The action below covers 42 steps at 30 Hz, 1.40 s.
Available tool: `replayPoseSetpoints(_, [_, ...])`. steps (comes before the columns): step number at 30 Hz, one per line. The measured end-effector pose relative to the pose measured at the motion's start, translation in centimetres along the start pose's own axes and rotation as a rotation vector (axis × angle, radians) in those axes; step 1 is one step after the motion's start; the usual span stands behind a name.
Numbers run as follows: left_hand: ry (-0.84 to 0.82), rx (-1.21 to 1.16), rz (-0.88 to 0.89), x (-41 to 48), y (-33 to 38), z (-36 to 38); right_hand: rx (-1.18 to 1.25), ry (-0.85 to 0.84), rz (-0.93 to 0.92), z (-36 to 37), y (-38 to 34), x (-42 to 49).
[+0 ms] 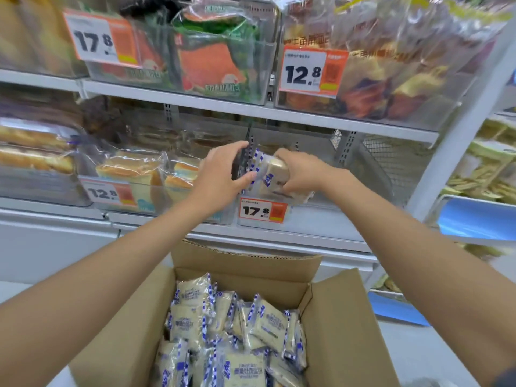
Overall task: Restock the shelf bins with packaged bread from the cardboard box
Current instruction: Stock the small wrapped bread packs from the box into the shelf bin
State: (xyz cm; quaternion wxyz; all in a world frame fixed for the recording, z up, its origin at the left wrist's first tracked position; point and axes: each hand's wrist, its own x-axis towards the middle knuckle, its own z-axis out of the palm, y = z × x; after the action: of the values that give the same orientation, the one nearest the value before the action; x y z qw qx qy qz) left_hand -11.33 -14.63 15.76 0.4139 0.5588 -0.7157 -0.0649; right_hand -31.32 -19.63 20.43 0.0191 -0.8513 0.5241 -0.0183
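Both forearms are bare from elbow to wrist, with no sleeves, watch, bracelet or gloves. The left hand (220,174) and right hand (301,171) wear no rings; fingernails are short and unpainted where visible.

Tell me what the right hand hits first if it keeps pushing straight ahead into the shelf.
The right hand holds a bread packet over the clear bin tagged 17.8. Straight ahead the bin looks mostly empty, so it would likely first meet the shelf's back panel, though depth is unclear.

upper shelf bins (223,65) blurred, cardboard box (349,331) cut off below
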Motion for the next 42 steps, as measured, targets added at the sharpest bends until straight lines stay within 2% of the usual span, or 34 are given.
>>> replayPoseSetpoints(2, [-0.044,0.142,0.034,0.7,-0.9,0.9,0.08,-0.112,0.007,2.5,0.5,2.0])
replayPoseSetpoints(4, [-0.106,0.266,0.056,1.2,-1.8,1.5,0.332,-0.149,0.027,3.1,0.9,2.7])
replayPoseSetpoints(6, [-0.148,0.341,0.073,1.5,-2.4,1.8,0.429,-0.081,0.05,3.1,2.1,2.6])
replayPoseSetpoints(7, [-0.155,0.363,0.086,1.6,-2.5,1.8,0.318,-0.019,0.086,3.2,2.9,2.3])
replayPoseSetpoints(9, [-0.147,0.36,0.118,1.9,-2.4,1.9,0.151,-0.003,0.198,3.5,4.2,1.3])
replayPoseSetpoints(10, [-0.146,0.35,0.132,2.1,-2.1,2.0,0.189,-0.05,0.246,3.8,4.4,0.9])
replayPoseSetpoints(13, [-0.185,0.365,0.153,2.6,-1.0,2.8,0.532,-0.197,0.271,5.4,3.6,0.5])
replayPoseSetpoints(15, [-0.2,0.398,0.14,2.8,-1.2,3.1,0.676,-0.184,0.288,5.5,3.3,0.7])
replayPoseSetpoints(17, [-0.227,0.368,0.11,2.9,-1.7,3.0,0.832,-0.161,0.386,5.1,3.5,0.8])
replayPoseSetpoints(19, [-0.248,0.33,0.098,2.9,-2.2,2.9,0.897,-0.192,0.464,5.0,4.2,1.0])
replayPoseSetpoints(23, [-0.328,0.296,0.049,3.4,-2.5,3.1,1.053,-0.359,0.484,5.1,4.5,1.7])
replayPoseSetpoints(27, [-0.369,0.306,0.048,3.5,-2.7,3.2,1.197,-0.181,0.565,6.0,5.0,2.4])
replayPoseSetpoints(28, [-0.38,0.349,0.061,3.4,-2.8,3.4,1.217,-0.181,0.571,6.3,5.1,2.6])
replayPoseSetpoints(30, [-0.399,0.415,0.075,3.4,-2.8,3.6,1.229,-0.283,0.574,6.3,5.2,2.9])
replayPoseSetpoints(32, [-0.399,0.392,0.058,3.6,-2.8,3.8,1.243,-0.352,0.585,5.9,5.1,3.1])
replayPoseSetpoints(37, [-0.34,0.211,0.009,3.5,-3.0,4.3,1.341,-0.192,0.672,6.8,4.2,4.0])
replayPoseSetpoints(42, [-0.298,0.214,0.027,3.2,-3.0,4.8,1.351,-0.18,0.678,7.0,4.2,4.0])
